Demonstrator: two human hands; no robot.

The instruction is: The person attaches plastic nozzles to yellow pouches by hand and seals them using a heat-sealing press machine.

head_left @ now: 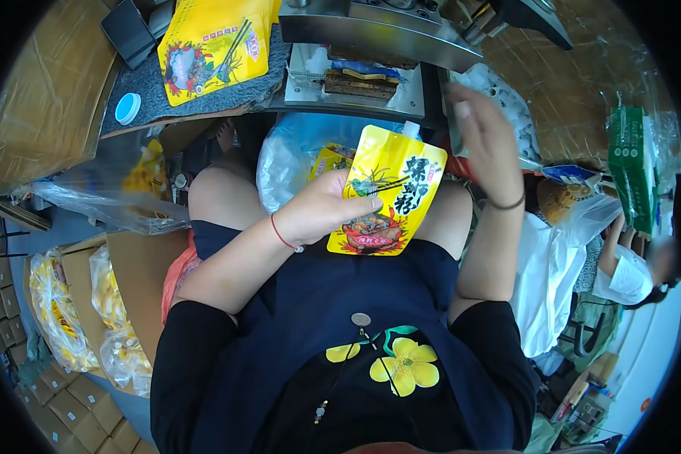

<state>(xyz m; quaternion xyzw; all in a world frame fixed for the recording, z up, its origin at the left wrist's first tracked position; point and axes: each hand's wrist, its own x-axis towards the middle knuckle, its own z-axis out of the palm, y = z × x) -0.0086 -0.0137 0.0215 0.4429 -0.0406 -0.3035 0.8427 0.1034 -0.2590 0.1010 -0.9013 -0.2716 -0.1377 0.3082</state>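
My left hand (pixel 315 209) grips a yellow spout pouch (pixel 390 198) by its left side, thumb on the printed front. The pouch stands roughly upright above my lap, and a white spout (pixel 411 129) sticks out of its top corner. My right hand (pixel 490 147) is raised at the right of the press, close to a container of small white pieces (pixel 499 98). Its fingers are blurred, so whether they hold anything does not show. In front of me is a metal press (pixel 378 34) with a fixture (pixel 363 82) below it.
A stack of yellow pouches (pixel 216 57) lies on the grey cloth at left, near a blue-white cap (pixel 128 108). Below the press, a clear plastic bag (pixel 280 155) holds more pouches. A carton of bagged pouches (pixel 140 287) stands at left. Another person (pixel 624 272) sits at right.
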